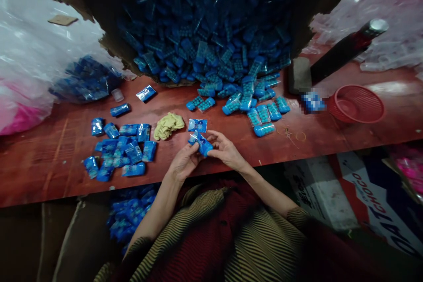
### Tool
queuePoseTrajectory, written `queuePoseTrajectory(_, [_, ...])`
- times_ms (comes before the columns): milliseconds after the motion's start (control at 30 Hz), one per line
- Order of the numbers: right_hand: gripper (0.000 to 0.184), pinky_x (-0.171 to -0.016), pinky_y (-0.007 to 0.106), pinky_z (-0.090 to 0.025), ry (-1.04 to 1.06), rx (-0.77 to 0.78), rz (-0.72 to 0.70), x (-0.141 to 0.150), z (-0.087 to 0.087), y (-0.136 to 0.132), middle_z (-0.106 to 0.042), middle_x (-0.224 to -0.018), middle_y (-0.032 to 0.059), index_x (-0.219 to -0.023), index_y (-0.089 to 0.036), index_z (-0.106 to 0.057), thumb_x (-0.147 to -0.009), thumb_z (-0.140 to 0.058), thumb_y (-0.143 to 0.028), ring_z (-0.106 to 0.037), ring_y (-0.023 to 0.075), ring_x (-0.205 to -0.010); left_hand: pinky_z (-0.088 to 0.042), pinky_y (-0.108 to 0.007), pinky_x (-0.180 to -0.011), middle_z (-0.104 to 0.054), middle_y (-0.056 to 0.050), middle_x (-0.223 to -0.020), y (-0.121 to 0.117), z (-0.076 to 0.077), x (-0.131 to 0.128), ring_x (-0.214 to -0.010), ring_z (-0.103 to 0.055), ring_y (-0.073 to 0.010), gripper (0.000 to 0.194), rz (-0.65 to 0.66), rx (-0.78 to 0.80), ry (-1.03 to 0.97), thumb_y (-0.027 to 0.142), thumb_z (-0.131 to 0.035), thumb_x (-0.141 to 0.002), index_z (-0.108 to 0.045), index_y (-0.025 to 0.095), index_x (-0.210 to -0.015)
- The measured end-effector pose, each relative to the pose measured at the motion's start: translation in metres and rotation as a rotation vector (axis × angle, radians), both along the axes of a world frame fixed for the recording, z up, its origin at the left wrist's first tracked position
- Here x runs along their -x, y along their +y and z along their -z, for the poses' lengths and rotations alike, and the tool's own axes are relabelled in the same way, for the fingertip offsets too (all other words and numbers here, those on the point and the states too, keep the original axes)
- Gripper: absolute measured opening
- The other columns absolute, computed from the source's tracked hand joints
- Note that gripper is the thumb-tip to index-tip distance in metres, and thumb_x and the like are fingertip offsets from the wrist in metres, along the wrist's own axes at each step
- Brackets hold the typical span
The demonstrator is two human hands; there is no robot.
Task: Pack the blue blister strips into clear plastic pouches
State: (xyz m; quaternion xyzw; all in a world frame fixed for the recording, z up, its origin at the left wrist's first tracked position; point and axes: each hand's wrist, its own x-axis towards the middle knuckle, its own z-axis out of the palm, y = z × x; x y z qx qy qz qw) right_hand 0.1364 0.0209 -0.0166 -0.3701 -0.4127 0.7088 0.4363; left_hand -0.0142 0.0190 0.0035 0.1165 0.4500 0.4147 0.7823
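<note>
Just above the table's front edge, my left hand (185, 158) and my right hand (226, 151) are both closed on one small blue pack (205, 147), a piece of shiny blue wrapper showing at its upper left end. Its details are too small to make out. Right behind it lies a flat printed blue wrapper (197, 124). To the left sits a crumpled pale yellow cloth (168, 126). Farther left is a loose group of blue printed packs (133, 153). On the right, clear-fronted packs with turquoise pellets (263, 115) lie together.
A torn cardboard box (109, 48) full of blue packs opens onto the red table (42, 167). A dark bottle (346, 50) leans against a grey block (300, 75), near a red basket (358, 105). A bag of blue wrappers (87, 80) lies at left; cartons (370, 194) stand below.
</note>
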Motion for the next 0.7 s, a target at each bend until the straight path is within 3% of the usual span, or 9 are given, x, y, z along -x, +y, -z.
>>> queuePoseTrajectory(100, [0.076, -0.066, 0.022, -0.051, 0.05, -0.003, -0.039, -0.001, -0.002, 0.003, -0.051, -0.097, -0.0026, -0.127, -0.032, -0.045, -0.059, -0.075, -0.018, -0.054, 0.0077, -0.069, -0.052, -0.023, -0.061, -0.069, -0.008, -0.096, 0.002, -0.003, 0.003, -0.079, -0.066, -0.017, 0.024, 0.082, -0.066, -0.031, 0.016, -0.066, -0.073, -0.063, 0.015, -0.097])
queuePoseTrajectory(233, [0.083, -0.068, 0.022, -0.051, 0.056, -0.028, -0.082, -0.005, -0.005, 0.005, -0.05, -0.097, -0.0031, -0.133, -0.034, -0.04, -0.059, -0.077, -0.018, -0.054, 0.0079, -0.071, -0.052, -0.023, -0.058, -0.069, -0.008, -0.093, 0.002, -0.004, 0.002, -0.075, -0.066, -0.017, 0.025, 0.084, -0.078, -0.028, 0.016, -0.067, -0.073, -0.063, 0.015, -0.097])
queuePoseTrajectory(533, [0.089, -0.072, 0.021, -0.05, 0.115, -0.045, -0.119, -0.011, -0.007, 0.01, -0.052, -0.1, -0.0028, -0.137, -0.034, -0.036, -0.06, -0.078, -0.021, -0.055, 0.0089, -0.077, -0.051, -0.034, -0.082, -0.07, -0.007, -0.088, -0.002, -0.008, -0.003, -0.091, -0.065, -0.0229, 0.025, 0.082, -0.064, -0.01, 0.024, -0.073, -0.069, -0.065, 0.014, -0.09])
queuePoseTrajectory(700, [0.093, -0.071, 0.02, -0.049, 0.166, -0.037, -0.147, -0.011, -0.005, 0.01, -0.049, -0.099, -0.0025, -0.139, -0.032, -0.032, -0.06, -0.078, -0.019, -0.052, 0.0076, -0.077, -0.047, -0.036, -0.09, -0.069, -0.009, -0.099, -0.003, -0.011, -0.004, -0.102, -0.061, -0.0248, 0.033, 0.099, -0.105, -0.015, 0.026, -0.074, -0.068, -0.065, 0.014, -0.097])
